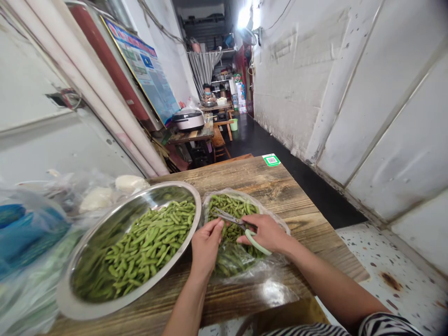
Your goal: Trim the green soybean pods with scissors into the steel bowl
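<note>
My right hand [266, 232] is closed round the pale green handles of a pair of scissors [231, 218]. Their metal blades point left and are slightly parted, above a clear plastic bag [280, 268] of edamame pods [241, 205]. Close to the blades, my left hand [206, 245] pinches thumb and fingers together; whatever is between the fingertips is too small and covered to make out. To its left, a wide steel basin [87, 305] holds a heap of green edamame pods [150, 252]. The basin appears tilted in this view.
Basin and bag sit on a wooden table [297, 205] with a green QR-code sticker [271, 160] at its far edge. Plastic bags [31, 228] crowd the left side. Beyond are a rice cooker [189, 120] on another table, a wooden bench [219, 137] and a dark floor strip [308, 186].
</note>
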`<action>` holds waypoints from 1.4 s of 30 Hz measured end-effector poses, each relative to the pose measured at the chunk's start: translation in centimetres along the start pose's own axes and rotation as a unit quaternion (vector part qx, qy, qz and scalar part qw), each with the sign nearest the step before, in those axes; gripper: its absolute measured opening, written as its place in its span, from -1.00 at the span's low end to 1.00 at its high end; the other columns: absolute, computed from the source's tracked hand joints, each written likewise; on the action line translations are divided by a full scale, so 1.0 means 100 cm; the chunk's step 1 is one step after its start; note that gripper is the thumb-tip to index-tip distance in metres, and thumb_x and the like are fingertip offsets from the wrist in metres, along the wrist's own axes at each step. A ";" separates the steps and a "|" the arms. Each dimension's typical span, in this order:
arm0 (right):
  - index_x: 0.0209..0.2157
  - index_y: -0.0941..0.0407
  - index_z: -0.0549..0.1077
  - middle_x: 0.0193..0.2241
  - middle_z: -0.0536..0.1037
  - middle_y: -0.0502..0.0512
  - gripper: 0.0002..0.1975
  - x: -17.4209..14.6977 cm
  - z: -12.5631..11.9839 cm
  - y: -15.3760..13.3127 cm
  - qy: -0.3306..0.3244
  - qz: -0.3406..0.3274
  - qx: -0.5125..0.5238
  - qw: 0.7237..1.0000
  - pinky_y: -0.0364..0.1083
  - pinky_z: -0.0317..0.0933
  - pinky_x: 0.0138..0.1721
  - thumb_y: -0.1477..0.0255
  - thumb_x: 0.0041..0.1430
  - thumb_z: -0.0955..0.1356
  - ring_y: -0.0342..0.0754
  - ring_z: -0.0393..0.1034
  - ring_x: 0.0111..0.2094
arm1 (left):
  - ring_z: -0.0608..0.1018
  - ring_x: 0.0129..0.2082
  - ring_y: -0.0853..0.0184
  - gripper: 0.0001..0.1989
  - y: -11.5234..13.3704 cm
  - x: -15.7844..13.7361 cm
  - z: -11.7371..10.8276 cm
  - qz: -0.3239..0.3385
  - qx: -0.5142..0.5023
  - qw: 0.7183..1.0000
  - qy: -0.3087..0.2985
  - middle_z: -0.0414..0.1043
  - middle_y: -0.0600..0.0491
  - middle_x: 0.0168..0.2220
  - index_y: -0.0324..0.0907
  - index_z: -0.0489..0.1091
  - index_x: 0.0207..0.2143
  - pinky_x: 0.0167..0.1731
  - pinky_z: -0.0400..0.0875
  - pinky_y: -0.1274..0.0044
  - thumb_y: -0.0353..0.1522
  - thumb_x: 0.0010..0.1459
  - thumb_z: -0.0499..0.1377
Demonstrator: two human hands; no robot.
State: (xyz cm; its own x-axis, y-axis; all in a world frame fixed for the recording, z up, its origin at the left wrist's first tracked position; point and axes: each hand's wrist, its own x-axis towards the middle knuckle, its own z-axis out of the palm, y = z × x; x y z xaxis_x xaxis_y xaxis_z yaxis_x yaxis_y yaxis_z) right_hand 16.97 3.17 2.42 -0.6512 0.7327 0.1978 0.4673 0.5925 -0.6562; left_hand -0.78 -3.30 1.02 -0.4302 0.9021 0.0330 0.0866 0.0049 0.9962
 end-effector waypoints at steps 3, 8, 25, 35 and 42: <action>-0.24 0.11 0.47 -0.49 0.43 0.02 -0.57 0.000 0.000 0.003 0.006 -0.023 -0.059 0.998 -0.20 0.00 -0.46 0.08 -0.04 0.39 -0.14 0.23 -0.49 | 0.20 -0.66 0.49 -0.66 0.005 -0.002 -0.002 0.025 0.046 0.999 0.010 0.17 0.21 -0.71 -0.26 0.50 -0.30 -0.64 0.06 0.63 -0.17 0.03 0.17; -0.04 0.09 0.39 -0.32 0.47 0.13 -0.43 -0.001 -0.001 0.009 0.025 -0.047 -0.145 0.988 -0.13 0.10 -0.33 0.03 -0.01 0.35 -0.03 0.33 -0.34 | 0.47 -0.44 0.32 -0.78 0.015 0.000 -0.009 0.075 0.136 0.988 0.000 0.43 0.12 -0.58 -0.18 0.54 -0.40 -0.36 0.32 0.56 -0.25 0.02 0.17; -0.14 0.10 0.45 -0.37 0.53 0.12 -0.53 0.000 -0.010 0.015 -0.021 -0.088 -0.162 0.983 -0.15 0.04 -0.41 0.06 0.02 0.35 -0.03 0.36 -0.38 | 0.50 -0.36 0.27 -0.80 0.018 0.005 -0.016 -0.003 0.096 0.992 -0.087 0.53 0.04 -0.45 -0.22 0.52 -0.49 -0.26 0.33 0.50 -0.25 -0.06 0.22; -0.19 0.10 0.46 -0.47 0.46 0.00 -0.56 0.000 -0.014 0.005 -0.002 0.039 0.030 0.999 -0.21 0.03 -0.49 0.08 0.00 0.36 -0.14 0.26 -0.49 | 0.56 -0.37 0.39 -0.69 0.031 0.005 -0.002 -0.079 -0.213 0.974 0.005 0.49 0.08 -0.44 -0.26 0.35 -0.42 -0.31 0.43 0.58 -0.34 -0.22 0.37; -0.18 0.11 0.46 -0.45 0.44 0.00 -0.51 -0.003 -0.015 -0.006 -0.028 0.021 0.066 0.997 -0.20 0.06 -0.46 0.08 -0.09 0.41 -0.15 0.24 -0.48 | 0.57 -0.41 0.42 -0.71 0.033 0.004 -0.004 -0.076 -0.297 0.950 0.056 0.44 0.15 -0.53 -0.25 0.33 -0.49 -0.38 0.46 0.67 -0.41 -0.25 0.39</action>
State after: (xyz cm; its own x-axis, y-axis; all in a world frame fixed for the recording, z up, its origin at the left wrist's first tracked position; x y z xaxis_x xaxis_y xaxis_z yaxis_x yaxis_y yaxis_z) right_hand 17.73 3.10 3.87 -0.6667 0.7340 0.1296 0.4139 0.5092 -0.7546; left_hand -0.98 -3.12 4.38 -0.4929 0.8589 -0.1388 -0.4926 -0.1440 0.8583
